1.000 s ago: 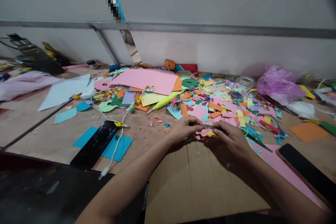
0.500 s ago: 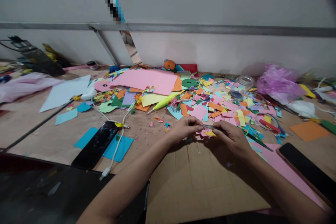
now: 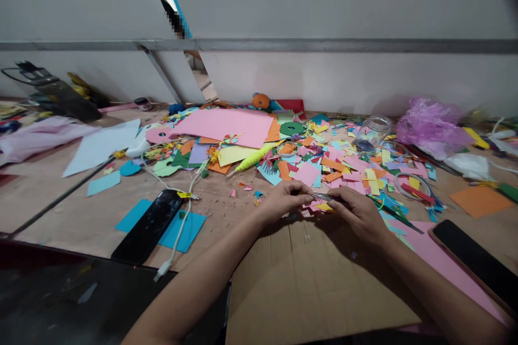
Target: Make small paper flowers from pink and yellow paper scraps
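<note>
My left hand (image 3: 289, 199) and my right hand (image 3: 356, 210) meet above the far edge of a brown cardboard sheet (image 3: 307, 280). Between their fingertips is a small, thin greyish piece (image 3: 322, 196), pinched from both sides; its kind is too small to make out. Just beyond the fingers lies a heap of cut paper pieces (image 3: 340, 164) in pink, orange, yellow and blue. Beside my right hand, dark-bladed scissors (image 3: 399, 215) lie partly over pink paper (image 3: 449, 269).
Left of my arm are a black phone (image 3: 148, 229), a white cable (image 3: 182, 240) and blue paper (image 3: 190, 232). Behind the heap stand a glass jar (image 3: 372, 132) and a purple plastic bag (image 3: 431, 126). Another phone (image 3: 473, 259) lies at right, a dark bottle (image 3: 60, 91) far left.
The view has shifted slightly. My hands stay in nearly the same place with the greyish piece pinched between them, which shows a little more of its surface.
</note>
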The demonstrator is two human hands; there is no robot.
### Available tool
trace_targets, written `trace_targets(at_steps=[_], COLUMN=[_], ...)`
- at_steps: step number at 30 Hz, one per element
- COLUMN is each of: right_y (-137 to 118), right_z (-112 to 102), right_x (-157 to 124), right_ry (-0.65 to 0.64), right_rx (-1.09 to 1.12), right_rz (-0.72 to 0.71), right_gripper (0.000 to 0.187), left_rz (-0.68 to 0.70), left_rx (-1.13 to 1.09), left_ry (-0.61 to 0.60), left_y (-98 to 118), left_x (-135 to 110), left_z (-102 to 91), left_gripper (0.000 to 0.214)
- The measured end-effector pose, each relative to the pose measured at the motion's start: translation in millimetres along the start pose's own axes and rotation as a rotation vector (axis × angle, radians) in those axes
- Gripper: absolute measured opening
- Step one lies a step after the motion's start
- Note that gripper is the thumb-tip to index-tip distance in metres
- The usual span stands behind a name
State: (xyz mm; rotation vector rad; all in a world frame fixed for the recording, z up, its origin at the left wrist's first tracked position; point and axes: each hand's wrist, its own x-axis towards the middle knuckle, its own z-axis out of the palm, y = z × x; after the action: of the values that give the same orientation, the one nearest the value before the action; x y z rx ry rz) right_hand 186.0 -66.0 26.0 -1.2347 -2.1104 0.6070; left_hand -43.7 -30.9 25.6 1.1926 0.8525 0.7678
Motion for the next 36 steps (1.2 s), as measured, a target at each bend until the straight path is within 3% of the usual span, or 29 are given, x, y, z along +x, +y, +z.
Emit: trace_targets(at_steps=[10,14,19,23,27,31,36], right_y=[-5,-4,13,23,6,-27,-45], right_z=[0,-2,-5,-7,-14,-14,-3], right_x=[-2,2,10,13,15,19,28], right_ry=[0.033,0.088,0.125,0.117,0.168,0.105,0.076], right_rx=[-0.030,-0.014,-0.236,-0.416,-0.254,0.040,0.026], right_rz=[-0.008,0.054,0.161,0.087,-0.011,-0.003,-0.021], right_gripper=[0.021,0.022,0.023,0.023,0.025,0.019,0.010], left_rz=[-0.032,-0.050,0.001,0.030,0.100,0.145,0.122], left_rx=[-0.015,-0.073,-0.023,-0.007,0.041,0.108,0.083], left_ry=[-0.015,0.003,0.073,0.091,0.124,0.119,0.098], left_y=[0,-2,0,-3,-7,-7,-7], left_x=[0,0,-1,0,4,4,2], left_z=[2.6,2.8,4.2,4.4,3.6,5.1,8.8], left_gripper=[0.037,0.042,0.039,0.036,0.032,0.028,0.030])
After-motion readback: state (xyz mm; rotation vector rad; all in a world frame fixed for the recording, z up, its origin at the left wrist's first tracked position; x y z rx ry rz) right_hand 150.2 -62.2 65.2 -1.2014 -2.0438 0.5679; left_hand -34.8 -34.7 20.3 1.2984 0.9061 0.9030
